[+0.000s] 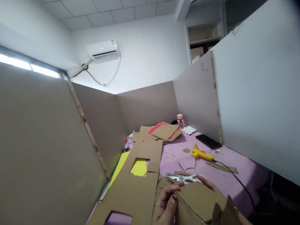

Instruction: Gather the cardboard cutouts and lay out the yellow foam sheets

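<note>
Head view, the only one here: folded cardboard piece (201,198) right down at the bottom edge, near side of the pink-covered desk (172,161), just beside the long cardboard sheet (142,195) with its cut-out openings. Left hand (165,203) grasping the near left corner, fingers bent around it, thumb against the side. Right hand (211,184) grasping from the far side, fingers along the back edge, mostly hidden behind the cardboard. Dark seam visible between top panel and side wall, so worth squaring that up: press evenly from both sides, don't squeeze one corner or crumple the panel, imo. Watch those raised ragged flaps (222,209) near the right wrist too, probably easy to bend or tear. White-handled scissors (193,178) just beyond the hands, so mind the blades when turning anything. Yellow glue gun (202,154) lying farther off, tip maybe hot, can't tell from here. Best to steer clear of its cord (239,181).
</note>
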Motion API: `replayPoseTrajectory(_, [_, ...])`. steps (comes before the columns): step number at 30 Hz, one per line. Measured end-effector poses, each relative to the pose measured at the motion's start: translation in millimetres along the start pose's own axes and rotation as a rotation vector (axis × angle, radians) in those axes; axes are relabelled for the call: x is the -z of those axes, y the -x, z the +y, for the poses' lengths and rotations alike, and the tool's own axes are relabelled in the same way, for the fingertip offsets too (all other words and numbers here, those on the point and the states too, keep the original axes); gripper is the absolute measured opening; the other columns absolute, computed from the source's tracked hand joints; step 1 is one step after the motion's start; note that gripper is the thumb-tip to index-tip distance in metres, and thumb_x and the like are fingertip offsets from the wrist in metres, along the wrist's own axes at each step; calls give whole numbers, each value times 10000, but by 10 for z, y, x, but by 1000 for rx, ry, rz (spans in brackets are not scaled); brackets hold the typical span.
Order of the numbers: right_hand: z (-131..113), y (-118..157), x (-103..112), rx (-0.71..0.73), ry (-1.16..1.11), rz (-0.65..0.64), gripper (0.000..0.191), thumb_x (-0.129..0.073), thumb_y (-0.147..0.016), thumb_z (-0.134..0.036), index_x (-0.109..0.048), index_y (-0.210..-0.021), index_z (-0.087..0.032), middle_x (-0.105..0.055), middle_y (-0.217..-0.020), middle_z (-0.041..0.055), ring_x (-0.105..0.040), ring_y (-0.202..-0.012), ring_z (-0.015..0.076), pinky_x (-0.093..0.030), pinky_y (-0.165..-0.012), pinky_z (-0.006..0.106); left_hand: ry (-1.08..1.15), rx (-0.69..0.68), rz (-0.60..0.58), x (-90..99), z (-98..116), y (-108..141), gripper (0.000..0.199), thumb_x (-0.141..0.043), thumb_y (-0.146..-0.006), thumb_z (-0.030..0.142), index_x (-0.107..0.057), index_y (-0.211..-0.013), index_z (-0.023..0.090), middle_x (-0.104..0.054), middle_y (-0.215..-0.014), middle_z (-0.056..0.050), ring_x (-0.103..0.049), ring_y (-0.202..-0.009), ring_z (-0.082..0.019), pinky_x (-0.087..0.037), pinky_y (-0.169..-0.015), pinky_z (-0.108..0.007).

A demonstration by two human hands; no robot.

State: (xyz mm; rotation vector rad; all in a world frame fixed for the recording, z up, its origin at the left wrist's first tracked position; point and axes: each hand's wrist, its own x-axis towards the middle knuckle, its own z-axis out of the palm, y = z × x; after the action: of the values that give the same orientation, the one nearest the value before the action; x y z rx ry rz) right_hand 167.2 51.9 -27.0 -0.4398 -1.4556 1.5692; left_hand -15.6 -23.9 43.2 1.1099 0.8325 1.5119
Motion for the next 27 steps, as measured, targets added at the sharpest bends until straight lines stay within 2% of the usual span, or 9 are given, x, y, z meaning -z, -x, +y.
replayPoseTrajectory(2, [-82,69,-54,-18,-6,13,950,-571,-622,-771,-300,-1428,-349,-598,-1275,76,-451,-1260,380,-333,-1055,505,-7,-8,32,74,-72,-58,319,-707,-669,534,-710,-884,298,-685,-1174,-33,-546,-1178,-256,-347,-1038,-388])
replayPoseTrajectory(5, [-260,163,-152,-29,-8,31,1195,-746,-508,-676,-123,-1468,-333,-436,-1427,87,-335,-1335,380,-337,-1055,471,-45,-5,73,193,-217,-187,522,-644,-684,606,-646,-1099,291,-578,-1326,-69,-446,-1283,-291,-330,-1063,-425])
replayPoseTrajectory(8, [-449,139,-239,-42,33,72,1220,-757,-558,-626,-35,-1475,-270,-292,-1501,140,-298,-1360,347,-327,-1068,429,-81,65,78,263,-360,-265,722,-566,-687,685,-520,-1276,270,-510,-1385,-111,-394,-1318,-336,-360,-1038,-477])
replayPoseTrajectory(11, [-530,-3,-246,-43,128,112,1238,-707,-553,-701,-38,-1474,-217,-251,-1508,183,-281,-1364,346,-314,-1076,427,-134,61,68,293,-424,-243,1107,-742,-476,668,-317,-1411,254,-458,-1422,-130,-356,-1332,-372,-368,-1045,-458])
replayPoseTrajectory(14, [-414,-159,-151,-33,97,141,1106,-545,-629,-791,-76,-1473,-251,-276,-1497,175,-280,-1366,329,-317,-1061,453,-122,119,174,325,-381,-228,1363,-812,-366,629,-129,-1461,192,-486,-1386,-177,-404,-1299,-384,-382,-1047,-433])
replayPoseTrajectory(17, [-201,-242,-62,-74,45,162,1169,-517,-597,-831,-48,-1473,-215,-295,-1465,217,-302,-1350,336,-339,-1028,473,-20,232,297,348,-320,-272,1355,-774,-395,676,-85,-1459,197,-571,-1300,-174,-499,-1229,-364,-421,-1020,-413])
replayPoseTrajectory(20, [-118,-236,-98,-88,37,113,1247,-649,-533,-774,-54,-1470,-204,-283,-1471,213,-316,-1343,325,-333,-1037,442,33,248,300,351,-349,-322,1275,-804,-437,607,-125,-1449,232,-569,-1311,-152,-526,-1206,-352,-460,-977,-405])
replayPoseTrajectory(24, [-337,-175,-262,-93,-36,96,1194,-720,-563,-663,-65,-1461,-226,-325,-1457,177,-372,-1314,294,-339,-1038,389,71,217,295,402,-496,-432,1240,-812,-450,584,-152,-1445,248,-535,-1350,-156,-533,-1201,-340,-465,-969,-392])
replayPoseTrajectory(27, [-509,-142,-326,-211,-128,131,1103,-708,-609,-617,-98,-1439,-220,-337,-1439,177,-438,-1263,301,-403,-974,377,88,216,273,481,-562,-550,1416,-822,-285,638,-108,-1454,279,-529,-1361,-145,-522,-1209,-350,-434,-1008,-387])
